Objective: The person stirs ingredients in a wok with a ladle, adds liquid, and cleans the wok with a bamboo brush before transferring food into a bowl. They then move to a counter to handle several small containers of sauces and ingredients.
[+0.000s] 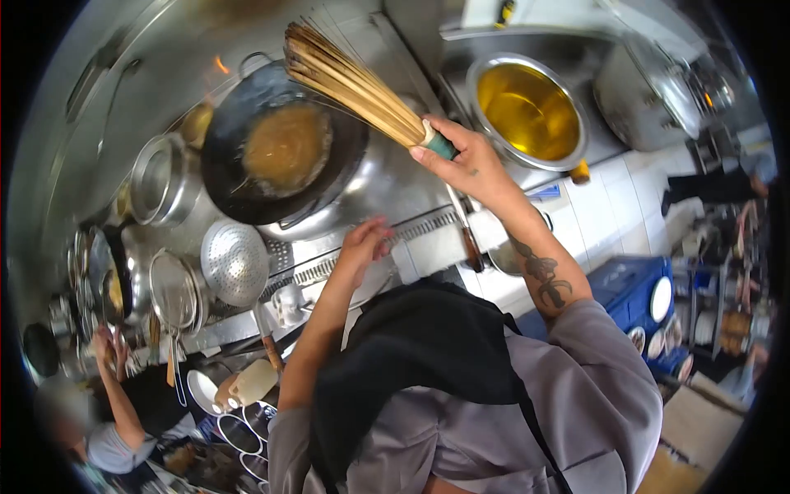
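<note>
Holding a bamboo brush (pixel 358 85), right hand (pixel 465 160) hangs between wok (pixel 224 165) and bowl (pixel 512 58) rims.

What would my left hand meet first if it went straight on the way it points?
Your left hand would probably meet the right hand around the bamboo brush first, though it may pass beneath: depth is unclear.

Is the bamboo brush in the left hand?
No, the right hand grips the bamboo brush by its wrapped end, while the left hand, near the wok, looks empty.
</note>
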Demonstrator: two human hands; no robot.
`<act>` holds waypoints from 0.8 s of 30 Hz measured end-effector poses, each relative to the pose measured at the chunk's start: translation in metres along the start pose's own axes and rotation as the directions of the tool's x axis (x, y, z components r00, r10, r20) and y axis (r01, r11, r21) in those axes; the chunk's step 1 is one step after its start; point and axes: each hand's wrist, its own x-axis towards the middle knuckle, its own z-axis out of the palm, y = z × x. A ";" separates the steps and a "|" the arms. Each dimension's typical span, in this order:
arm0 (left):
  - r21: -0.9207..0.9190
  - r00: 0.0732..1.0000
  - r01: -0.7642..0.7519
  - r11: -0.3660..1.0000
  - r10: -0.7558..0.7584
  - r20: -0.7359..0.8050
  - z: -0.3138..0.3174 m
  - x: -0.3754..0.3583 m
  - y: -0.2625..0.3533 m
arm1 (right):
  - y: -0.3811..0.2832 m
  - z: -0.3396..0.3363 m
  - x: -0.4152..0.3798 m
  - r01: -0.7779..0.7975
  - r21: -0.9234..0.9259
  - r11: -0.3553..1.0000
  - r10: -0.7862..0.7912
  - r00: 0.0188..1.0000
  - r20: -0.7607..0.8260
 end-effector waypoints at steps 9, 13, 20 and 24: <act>-0.047 0.987 -0.111 0.993 0.104 -0.126 -0.092 -0.203 -0.027 | -0.074 0.079 0.108 0.673 -0.643 0.365 -0.236 0.735 0.635; 0.319 0.867 0.028 0.947 0.136 -0.480 -0.109 -0.266 -0.111 | -0.056 0.160 0.140 0.843 -0.519 0.142 0.079 0.513 0.855; 0.602 0.803 0.547 0.581 -0.162 -0.574 -0.103 -0.332 -0.410 | -0.034 0.235 0.145 0.815 -0.543 0.202 0.106 0.533 0.839; 0.624 0.824 0.511 0.591 -0.129 -0.552 -0.069 -0.357 -0.449 | -0.002 0.261 0.192 0.653 -0.716 0.248 0.094 0.719 0.688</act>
